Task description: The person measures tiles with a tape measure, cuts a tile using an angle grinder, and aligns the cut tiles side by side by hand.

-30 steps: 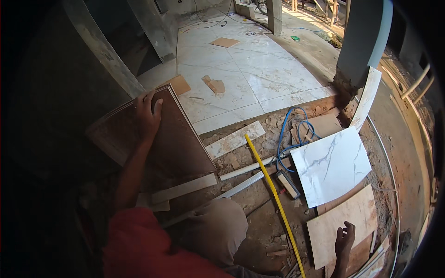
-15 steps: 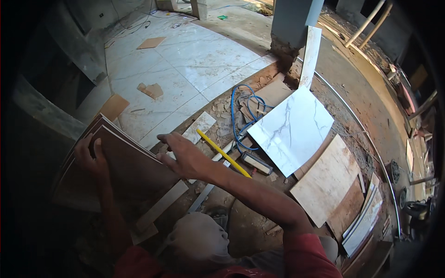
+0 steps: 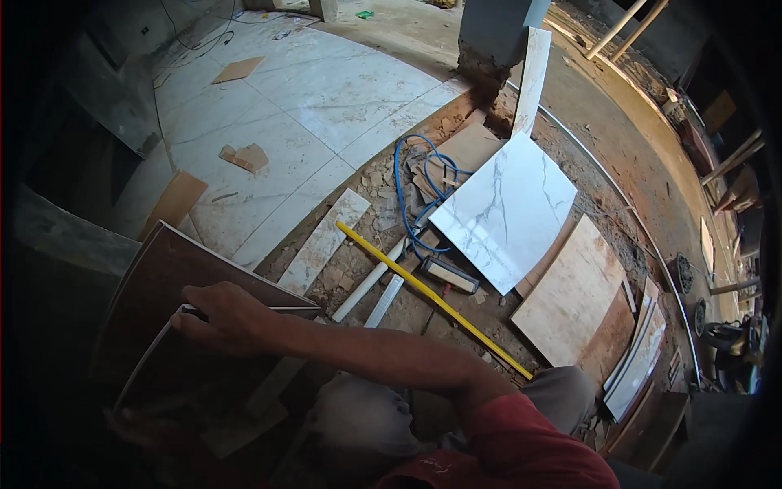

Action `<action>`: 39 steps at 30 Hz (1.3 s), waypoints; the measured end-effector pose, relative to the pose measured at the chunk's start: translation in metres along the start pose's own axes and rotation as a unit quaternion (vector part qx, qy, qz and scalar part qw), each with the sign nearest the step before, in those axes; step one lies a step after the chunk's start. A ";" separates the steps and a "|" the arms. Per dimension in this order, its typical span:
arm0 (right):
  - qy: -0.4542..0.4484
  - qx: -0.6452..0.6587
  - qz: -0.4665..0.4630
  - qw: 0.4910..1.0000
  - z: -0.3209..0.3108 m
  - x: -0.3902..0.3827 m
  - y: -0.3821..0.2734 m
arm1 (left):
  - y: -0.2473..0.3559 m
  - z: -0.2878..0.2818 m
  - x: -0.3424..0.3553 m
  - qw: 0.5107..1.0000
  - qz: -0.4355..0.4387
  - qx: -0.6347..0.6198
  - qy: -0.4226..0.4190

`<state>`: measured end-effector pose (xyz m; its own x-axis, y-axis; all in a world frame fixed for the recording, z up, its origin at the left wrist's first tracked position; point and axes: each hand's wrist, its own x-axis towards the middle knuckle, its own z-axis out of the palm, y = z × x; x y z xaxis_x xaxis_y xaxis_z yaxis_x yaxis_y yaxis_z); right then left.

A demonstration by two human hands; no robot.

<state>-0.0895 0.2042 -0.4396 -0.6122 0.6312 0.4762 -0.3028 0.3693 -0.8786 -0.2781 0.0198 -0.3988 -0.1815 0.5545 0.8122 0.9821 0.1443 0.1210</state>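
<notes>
My right hand [image 3: 224, 318] grips the upper corner of a dark-backed floor tile [image 3: 195, 371], its fingers closed over the pale edge. This tile stands tilted, in front of another brown-backed tile [image 3: 204, 265] that leans upright at the left. Low down, by the held tile's lower left edge, my left hand [image 3: 142, 428] is dim and smeared, so its fingers do not show clearly. Between my knees and the tiled floor a long yellow bar [image 3: 432, 297] lies slantwise on the rubble, beside a white tube [image 3: 371, 281] and a flat metal strip [image 3: 384, 301].
Marble-patterned tiles cover the floor [image 3: 285, 122] at the far left. A glossy white tile [image 3: 509, 212] and a dusty one [image 3: 570, 293] lie to the right, near stacked cut strips [image 3: 639, 359]. A blue hose [image 3: 401, 179] coils on broken pieces before a grey column [image 3: 498, 37].
My right hand has moved left and down and now grips a tile's corner, which is tilted away from the others. My left hand has dropped from the top edge. The view has shifted slightly.
</notes>
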 end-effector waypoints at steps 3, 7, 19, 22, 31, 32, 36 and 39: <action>0.016 0.018 -0.027 0.999 0.011 0.005 -0.004 | -0.020 -0.047 -0.001 0.996 -0.024 0.079 0.027; -0.001 0.026 -0.009 1.000 0.005 -0.006 -0.006 | -0.035 -0.060 -0.030 0.991 -0.058 0.114 0.039; 0.081 -0.010 0.041 0.996 -0.068 -0.050 -0.006 | -0.039 -0.088 -0.043 0.988 -0.073 0.130 0.040; 0.145 0.014 0.052 0.988 -0.087 -0.063 0.004 | -0.040 -0.090 -0.040 0.988 -0.068 0.131 0.048; 0.406 -0.011 0.092 0.909 -0.165 -0.122 0.049 | -0.028 -0.099 -0.042 0.990 -0.050 0.119 0.064; 0.430 0.005 0.097 0.898 -0.174 -0.126 0.057 | -0.024 -0.101 -0.043 0.990 -0.049 0.115 0.065; 0.438 -0.013 0.180 0.881 -0.206 -0.141 0.055 | 0.020 -0.106 -0.021 0.996 -0.029 0.072 0.053; 0.417 -0.060 0.235 0.876 -0.214 -0.159 0.030 | 0.092 -0.083 -0.002 0.997 -0.048 -0.057 -0.005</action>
<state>0.1544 0.2608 -0.5343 0.1123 0.9931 -0.0328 -0.0510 -0.0272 -0.9983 -0.1833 -0.0366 -0.3421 -0.2755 0.5499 0.7885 0.9593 0.1043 0.2624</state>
